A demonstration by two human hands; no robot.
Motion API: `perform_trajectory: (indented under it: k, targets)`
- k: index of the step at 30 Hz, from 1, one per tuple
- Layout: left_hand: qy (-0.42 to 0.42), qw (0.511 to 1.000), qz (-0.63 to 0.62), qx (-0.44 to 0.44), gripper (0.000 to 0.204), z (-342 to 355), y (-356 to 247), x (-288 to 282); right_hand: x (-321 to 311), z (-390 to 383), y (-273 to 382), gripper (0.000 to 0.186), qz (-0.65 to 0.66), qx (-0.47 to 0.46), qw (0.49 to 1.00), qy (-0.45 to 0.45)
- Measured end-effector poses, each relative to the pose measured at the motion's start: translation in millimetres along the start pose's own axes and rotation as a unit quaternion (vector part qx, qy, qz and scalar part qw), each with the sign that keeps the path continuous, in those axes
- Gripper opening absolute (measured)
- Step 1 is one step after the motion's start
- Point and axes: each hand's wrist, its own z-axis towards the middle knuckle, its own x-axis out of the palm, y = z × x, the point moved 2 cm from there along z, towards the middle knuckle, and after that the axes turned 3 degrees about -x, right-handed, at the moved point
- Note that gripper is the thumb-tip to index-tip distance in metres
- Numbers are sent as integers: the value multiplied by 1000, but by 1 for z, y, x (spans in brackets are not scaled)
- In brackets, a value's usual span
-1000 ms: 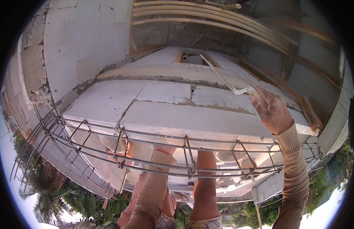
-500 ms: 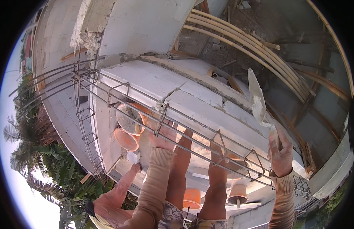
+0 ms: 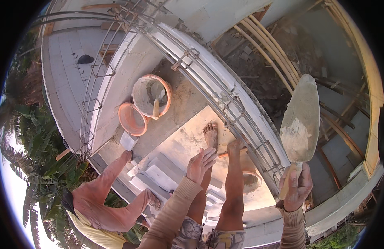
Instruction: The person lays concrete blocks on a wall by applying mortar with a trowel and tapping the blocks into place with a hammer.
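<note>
My right hand [image 3: 298,189] grips a trowel [image 3: 301,120] by its wooden handle, with the broad blade pointing up and away from me. Grey mortar smears the blade. My left hand [image 3: 200,164] holds nothing; its fingers are stretched out, in front of my shins. Left of it, a large orange tub [image 3: 171,89] contains grey mortar and a tool with a wooden handle [image 3: 156,108]. A smaller orange tub [image 3: 132,120] sits against it. Between my hands and the room beyond runs a wall of white blocks [image 3: 196,52] with a rebar cage [image 3: 237,116] alongside it.
A co-worker [image 3: 100,203] in a pink top bends at lower left, a hand by a white block [image 3: 127,141]. Pale blocks [image 3: 165,170] lie on the platform near my feet. Long poles [image 3: 268,52] and rubble lie beyond the wall. Another rebar cage [image 3: 94,87] stands at left.
My view has swung lower and turned, showing more of the platform and tubs. The trowel's broad face now shows instead of its edge. My left hand has come clear of the rebar cage.
</note>
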Motion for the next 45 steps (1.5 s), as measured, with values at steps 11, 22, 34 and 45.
perform_trajectory:
  k: [11, 22, 34, 45]
  targets:
    - [-113, 991, -68, -16, 70, -23, 27, -130, 93, -58, -17, 53, -219, -212, 952, 29]
    - [-117, 983, -133, -39, 66, -40, 64, -177, 173, -52, -22, 46, -361, -107, 907, 190]
    - [-126, 979, -160, -23, 66, -47, 65, -210, 203, -31, -70, 56, -487, -31, 829, 273]
    - [-158, 962, -221, -18, 67, -39, 101, -232, 259, 63, -143, 48, -556, -329, 713, 271]
